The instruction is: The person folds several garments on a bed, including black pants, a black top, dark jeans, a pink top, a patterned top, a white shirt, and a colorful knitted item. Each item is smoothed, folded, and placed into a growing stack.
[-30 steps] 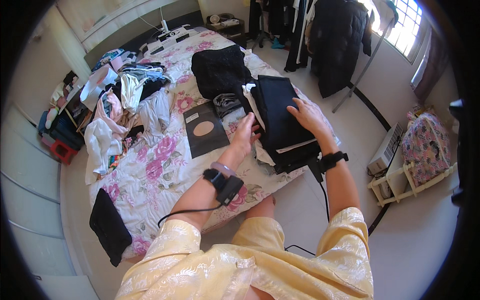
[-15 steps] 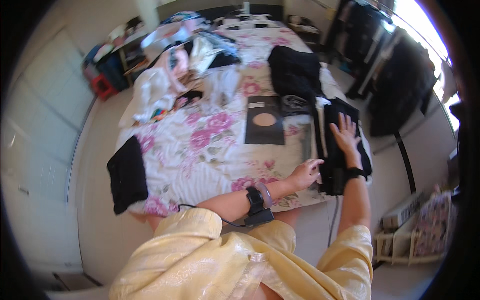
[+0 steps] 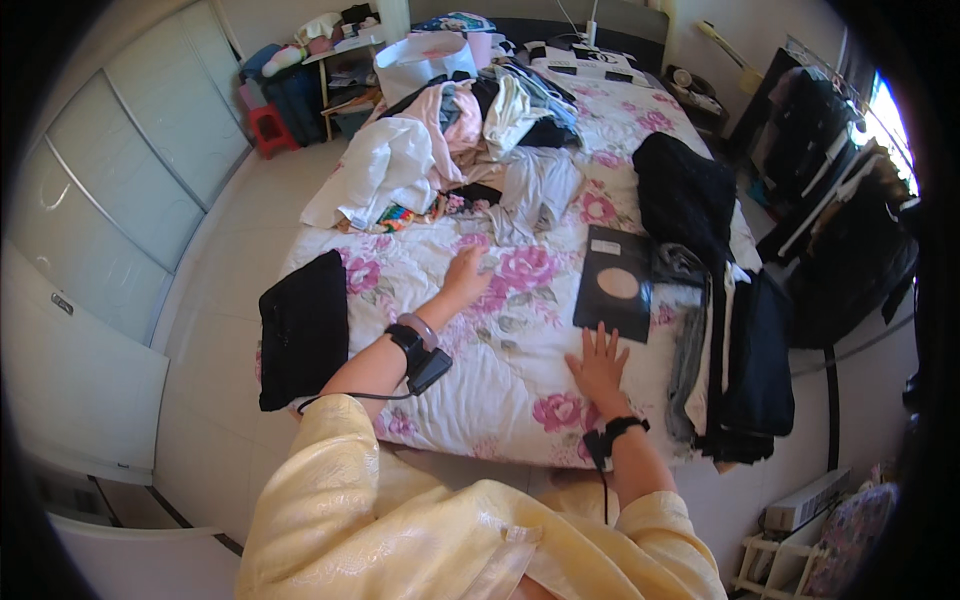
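Note:
My right hand point(image 3: 600, 372) has its fingers spread, with the fingertips at the near edge of a flat black rectangular board point(image 3: 612, 322) that has an oval opening and a pale label. Nothing is in that hand. Over the flowered bedspread point(image 3: 450, 410) my left hand point(image 3: 464, 282) reaches forward, empty, its fingers stretched out and partly turned from view. Folded black clothing point(image 3: 758, 350) lies along the bed's right edge, beside a grey folded garment point(image 3: 686, 375). A black folded garment point(image 3: 305, 330) rests at the near left corner.
Loose clothes point(image 3: 385, 170) are heaped across the far left of the bed, with a white tub point(image 3: 425, 65) behind them. Another black garment point(image 3: 685, 195) lies at far right. Clothes hang on a rack point(image 3: 845, 230) beyond the bed; a red stool point(image 3: 270, 130) stands left.
Both hands have moved left: my right hand off the black clothing to the board, my left hand out to the middle of the bed. The view has swung left.

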`<action>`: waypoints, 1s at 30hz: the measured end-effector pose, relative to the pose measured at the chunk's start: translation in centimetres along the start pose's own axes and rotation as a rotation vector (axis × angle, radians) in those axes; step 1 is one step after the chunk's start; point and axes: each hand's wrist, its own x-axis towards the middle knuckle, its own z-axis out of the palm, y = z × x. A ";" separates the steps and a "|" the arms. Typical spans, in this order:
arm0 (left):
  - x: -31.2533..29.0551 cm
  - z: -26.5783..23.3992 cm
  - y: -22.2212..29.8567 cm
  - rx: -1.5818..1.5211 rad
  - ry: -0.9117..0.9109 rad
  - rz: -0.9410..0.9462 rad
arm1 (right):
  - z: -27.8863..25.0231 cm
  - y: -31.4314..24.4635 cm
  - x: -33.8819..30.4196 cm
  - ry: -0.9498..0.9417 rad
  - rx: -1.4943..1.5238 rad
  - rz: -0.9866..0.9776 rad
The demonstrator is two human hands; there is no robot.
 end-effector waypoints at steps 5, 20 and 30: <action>11.6 -4.7 -4.5 0.348 0.017 0.039 | 2.9 0.5 -0.4 0.205 0.022 -0.054; 31.5 -2.2 -14.1 0.667 -0.088 0.009 | 5.2 1.4 1.2 0.147 0.072 -0.048; 18.6 -6.3 -7.8 0.531 -0.129 0.222 | 4.3 1.1 0.9 0.161 0.086 -0.056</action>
